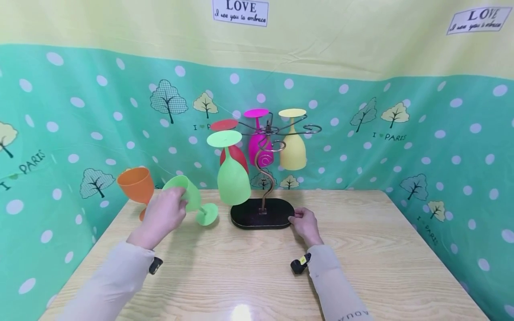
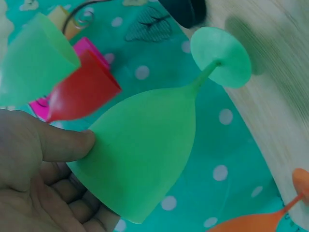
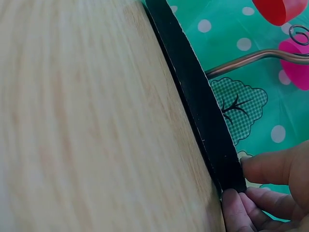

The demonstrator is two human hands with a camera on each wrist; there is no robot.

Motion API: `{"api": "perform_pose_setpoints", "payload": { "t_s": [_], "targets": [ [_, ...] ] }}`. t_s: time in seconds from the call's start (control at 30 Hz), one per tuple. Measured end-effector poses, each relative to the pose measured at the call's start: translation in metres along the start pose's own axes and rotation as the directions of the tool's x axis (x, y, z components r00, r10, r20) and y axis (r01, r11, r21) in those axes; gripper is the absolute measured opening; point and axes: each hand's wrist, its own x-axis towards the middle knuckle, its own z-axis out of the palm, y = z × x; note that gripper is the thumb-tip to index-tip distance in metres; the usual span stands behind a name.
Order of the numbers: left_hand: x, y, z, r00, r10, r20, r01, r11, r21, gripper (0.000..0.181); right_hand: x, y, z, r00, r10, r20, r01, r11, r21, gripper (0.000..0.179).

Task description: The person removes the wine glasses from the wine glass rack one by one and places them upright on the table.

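Tilted over the left part of the table, a light green plastic goblet (image 1: 193,195) is held at its bowl's rim by my left hand (image 1: 165,215). In the left wrist view the thumb presses the outside of the green bowl (image 2: 145,140), with the other fingers partly hidden behind. I cannot tell whether its foot touches the table. My right hand (image 1: 307,226) pinches the right end of the rack's black oval base (image 1: 249,215). From the metal rack (image 1: 268,176) hang upside down a second light green goblet (image 1: 234,180), a red one (image 1: 239,156), a magenta one (image 1: 257,145) and a yellow one (image 1: 293,154).
An orange goblet (image 1: 137,186) stands upright at the table's back left, just beyond my left hand. The wooden table (image 1: 241,272) ends at a green dotted curtain (image 1: 341,169) behind and on both sides. Empty curled hooks (image 1: 312,129) stick out on the rack's right.
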Motion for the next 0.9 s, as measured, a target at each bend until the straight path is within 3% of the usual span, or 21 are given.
{"api": "perform_pose_setpoints", "payload": {
  "t_s": [0.2, 0.57, 0.9],
  "targets": [
    [0.015, -0.01, 0.0, 0.999, -0.014, 0.035, 0.014, 1.0, 0.024, 0.005, -0.001, -0.002, 0.001, 1.0, 0.001, 0.002, -0.001, 1.0, -0.008, 0.032],
    [0.041, -0.016, 0.005, 0.998, 0.036, 0.053, -0.041, 0.993, 0.109, 0.017, -0.002, -0.003, 0.0, 1.0, 0.021, 0.007, -0.021, 0.999, -0.029, 0.033],
    [0.049, -0.031, 0.008, 0.996, 0.054, 0.072, -0.069, 0.97, 0.232, 0.015, -0.002, -0.002, 0.0, 1.0, 0.004, -0.003, -0.004, 1.0, -0.027, 0.033]
  ]
}}
